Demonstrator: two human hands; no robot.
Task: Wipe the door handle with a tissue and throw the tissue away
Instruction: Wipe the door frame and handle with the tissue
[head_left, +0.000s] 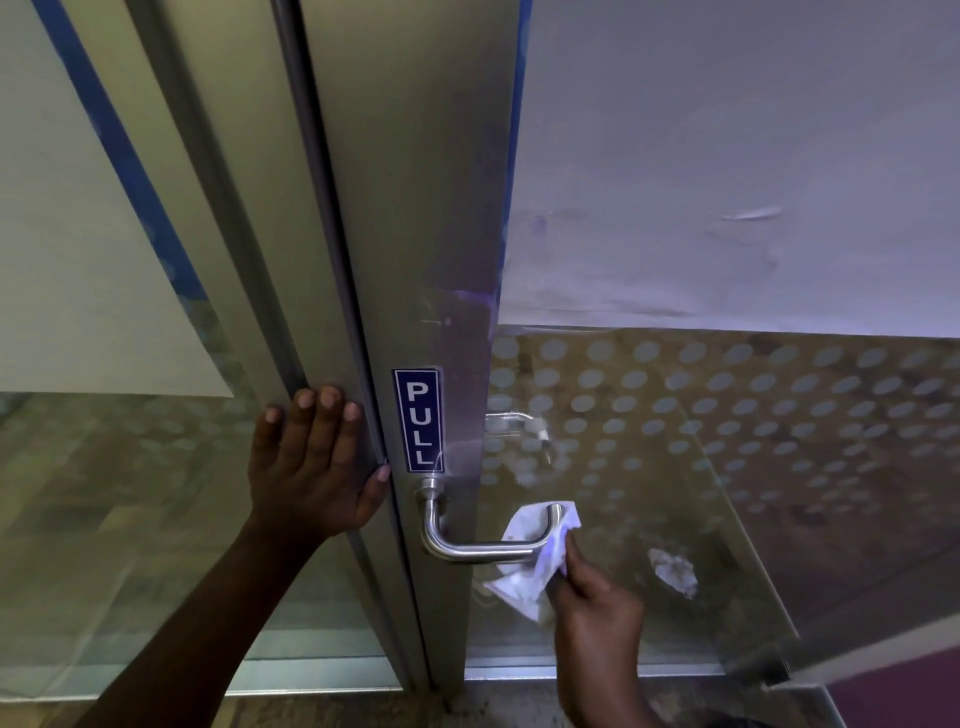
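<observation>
While the right hand (597, 618) pinches a crumpled white tissue (530, 566) between thumb and fingers, the paper is pressed against the free end of a brushed-steel lever door handle (467, 550). That handle, mounted on the metal stile (415, 208) of a glass door, curves out from a round rose and runs to the right, with the tissue draped behind and below its upturned tip. Directly above the handle's rose, a blue sticker (418, 420) reads "PULL" in white letters running downward. Left of the handle, the person's left hand (311, 467) lies flat with fingers spread against the door's edge, the thumb reaching toward the stile and the fingertips pointing up along the dark seam. It holds nothing. Right of the handle, the glass pane (727, 441) carries rows of frosted dots, and a faint reflection of the tissue shows in it just beyond the right hand. Above the dotted band, the glass is covered by an opaque pale film (727, 156) with a few wrinkles. Both forearms enter from the bottom edge.
</observation>
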